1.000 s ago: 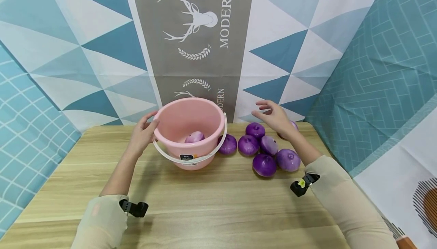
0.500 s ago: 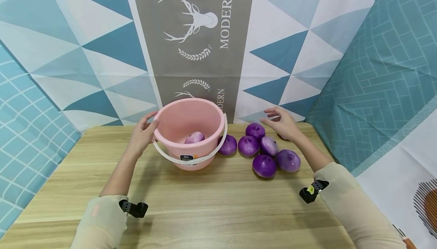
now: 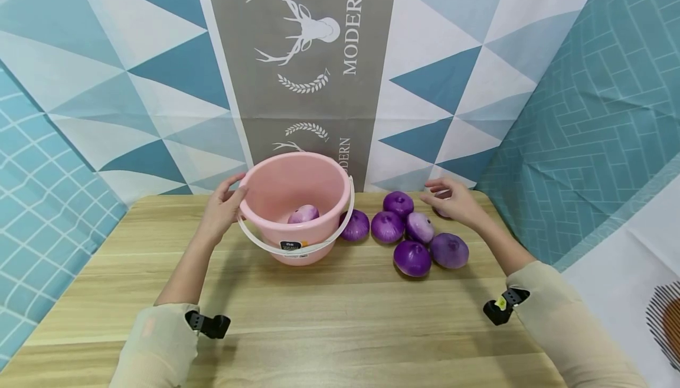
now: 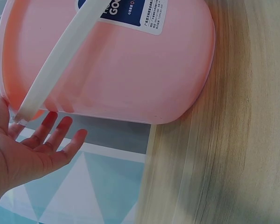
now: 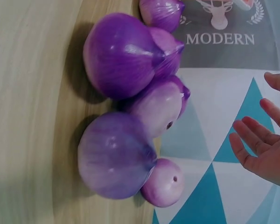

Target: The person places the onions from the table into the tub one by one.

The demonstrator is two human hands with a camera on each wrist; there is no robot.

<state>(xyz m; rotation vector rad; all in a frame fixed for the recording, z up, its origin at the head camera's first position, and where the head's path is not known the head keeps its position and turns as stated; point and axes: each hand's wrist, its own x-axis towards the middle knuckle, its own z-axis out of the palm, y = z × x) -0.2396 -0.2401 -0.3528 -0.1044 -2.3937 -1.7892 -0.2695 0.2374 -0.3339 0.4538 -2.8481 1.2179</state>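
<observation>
My left hand point(image 3: 223, 208) holds the rim of a pink bucket point(image 3: 297, 178) at its left side. In the left wrist view the thumb is at the rim near the white handle point(image 4: 60, 58), and the other fingers spread along the outer wall. One red onion point(image 3: 303, 214) lies inside the bucket. To the right, my right hand point(image 3: 454, 202) hovers over the back of the table with fingers loosely bent and nothing in them. Just below it a red onion point(image 3: 443, 212) is partly hidden by the hand; the right wrist view shows this pale onion point(image 5: 163, 183) whole.
Several more red onions point(image 3: 412, 258) sit in a cluster between the bucket and my right hand. One onion point(image 3: 355, 225) stands right beside the bucket. The wooden table point(image 3: 329, 329) ends at a patterned cloth wall point(image 3: 435, 81) close behind everything.
My right hand has moved to the right and lower, from above the back of the onion cluster to over the far-right onion. The left hand and bucket have stayed put.
</observation>
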